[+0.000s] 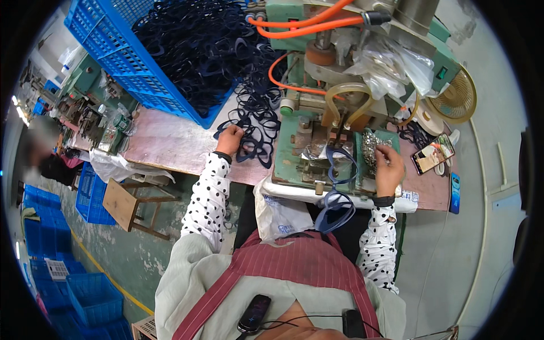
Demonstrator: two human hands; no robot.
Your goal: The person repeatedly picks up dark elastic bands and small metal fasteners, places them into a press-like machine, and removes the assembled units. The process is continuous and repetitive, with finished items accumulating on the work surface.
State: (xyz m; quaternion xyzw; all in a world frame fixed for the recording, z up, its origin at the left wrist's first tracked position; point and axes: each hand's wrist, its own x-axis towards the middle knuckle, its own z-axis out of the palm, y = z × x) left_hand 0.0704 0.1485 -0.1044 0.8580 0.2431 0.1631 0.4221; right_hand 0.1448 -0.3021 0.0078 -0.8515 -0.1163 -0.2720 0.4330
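Observation:
My left hand (229, 139) rests on a heap of dark blue spectacle frames (256, 127) spilling onto the pink worktable (164, 141), fingers closed on one of them. My right hand (389, 164) reaches into a pile of small shiny metal parts (371, 146) on the green press machine (317, 130), fingertips pinched among them. One dark blue frame (340, 164) lies on the machine's bed between my hands, and another frame (335, 209) hangs below the table edge near my lap.
A blue plastic crate (122, 62) full of dark frames stands at the back left. Orange hoses (306, 25) run over the machine. A phone (433, 153) and a small fan (456, 96) sit at right. A wooden stool (130, 204) and stacked blue crates (51, 249) stand left.

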